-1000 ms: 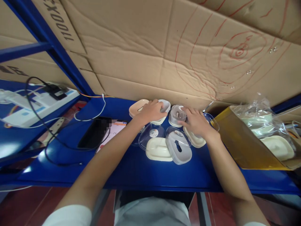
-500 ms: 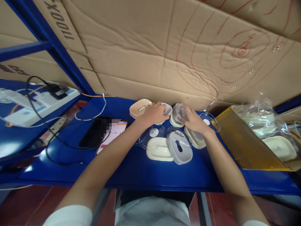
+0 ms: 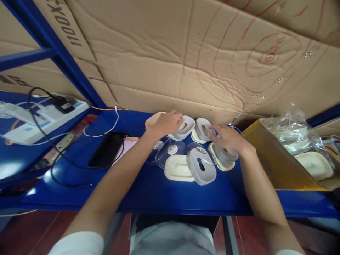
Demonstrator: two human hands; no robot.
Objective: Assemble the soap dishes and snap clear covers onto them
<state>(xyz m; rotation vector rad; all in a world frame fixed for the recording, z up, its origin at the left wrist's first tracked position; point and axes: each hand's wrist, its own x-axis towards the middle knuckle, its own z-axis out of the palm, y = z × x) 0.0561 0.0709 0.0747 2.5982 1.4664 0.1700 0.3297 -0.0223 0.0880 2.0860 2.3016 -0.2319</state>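
My left hand (image 3: 170, 123), its loosely bent fingers slightly apart and a little blurred, is over the right part of a peach soap dish (image 3: 153, 120). Its fingertips are by the left rim of a white soap dish tray (image 3: 189, 128) with an oval hole. My right hand (image 3: 227, 137) has thumb and index finger spread at the right end of a second white tray (image 3: 202, 124), which stands on a cream base (image 3: 196, 137). Below its palm, a third greyish tray (image 3: 230, 155) sits tilted on another cream base (image 3: 225, 165). What lies under the palm is hidden.
In front lie a cream base (image 3: 176, 171), a grey tray (image 3: 204, 175) and clear lids (image 3: 166, 154) with round stickers. A phone (image 3: 130, 141) and black case (image 3: 105, 152) are left. A box (image 3: 265, 159) with bagged dishes stands right. Cardboard (image 3: 148, 63) closes the back.
My left hand has shifted slightly left, uncovering more of the white tray. My right hand has moved right, showing the second tray's inside and hiding most of the clear lid at right.
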